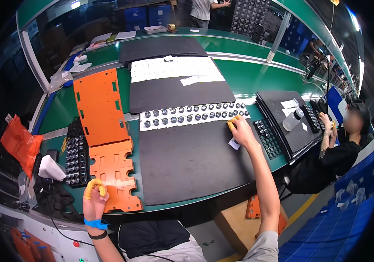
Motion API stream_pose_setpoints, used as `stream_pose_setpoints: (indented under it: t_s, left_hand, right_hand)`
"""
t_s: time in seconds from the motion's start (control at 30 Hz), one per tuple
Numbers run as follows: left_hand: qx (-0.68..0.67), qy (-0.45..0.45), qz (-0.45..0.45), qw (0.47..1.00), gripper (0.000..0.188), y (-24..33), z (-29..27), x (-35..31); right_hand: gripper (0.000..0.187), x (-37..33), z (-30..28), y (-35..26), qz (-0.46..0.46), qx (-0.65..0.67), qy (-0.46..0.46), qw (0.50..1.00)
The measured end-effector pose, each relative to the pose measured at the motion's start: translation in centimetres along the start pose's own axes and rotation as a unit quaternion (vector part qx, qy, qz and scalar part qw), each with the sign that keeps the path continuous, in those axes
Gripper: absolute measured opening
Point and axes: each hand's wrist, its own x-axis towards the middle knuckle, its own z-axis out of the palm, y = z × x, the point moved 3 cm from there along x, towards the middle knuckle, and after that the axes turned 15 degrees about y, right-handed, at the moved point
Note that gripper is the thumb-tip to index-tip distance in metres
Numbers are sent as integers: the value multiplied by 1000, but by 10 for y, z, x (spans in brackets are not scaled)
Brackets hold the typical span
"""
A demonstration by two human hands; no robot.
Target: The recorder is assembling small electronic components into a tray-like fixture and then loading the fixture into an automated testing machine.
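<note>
My right hand, yellow covers on its fingertips, reaches to the right end of a white strip with two rows of round, dark, glossy parts. Its fingers are pinched together at the strip's near edge, and whatever they hold is hidden. A small white label shows just under this hand, over the black mat. My left hand, also with yellow finger covers, is raised by the near left corner of an orange slotted plate. Its fingers are curled, and I cannot make out anything in them.
Black trays of round parts stand left and right of the mat. Another tall orange plate lies behind. At right are stacked black boards, a clear bottle and a seated co-worker. An orange bag lies far left.
</note>
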Motion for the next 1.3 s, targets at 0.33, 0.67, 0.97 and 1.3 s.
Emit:
stream_pose_setpoints:
  t_s: [0.33, 0.67, 0.97, 1.3]
  left_hand:
    - [-1, -17, 3, 1000, 36, 0, 2, -2]
    - [1, -2, -1, 1000, 35, 0, 1, -1]
    - [-11, -21, -9, 1000, 32, 1, 3, -1]
    - [-21, 15, -14, 1000, 32, 1, 7, -3]
  right_hand:
    - [22, 1, 4, -3, -9, -30, 12, 999]
    - [28, -19, -54, -1, 24, 13, 85, 996]
    - [19, -47, -46, 13, -13, -130, 111, 985]
    - [16, -16, -29, 46, -22, -297, 249, 922]
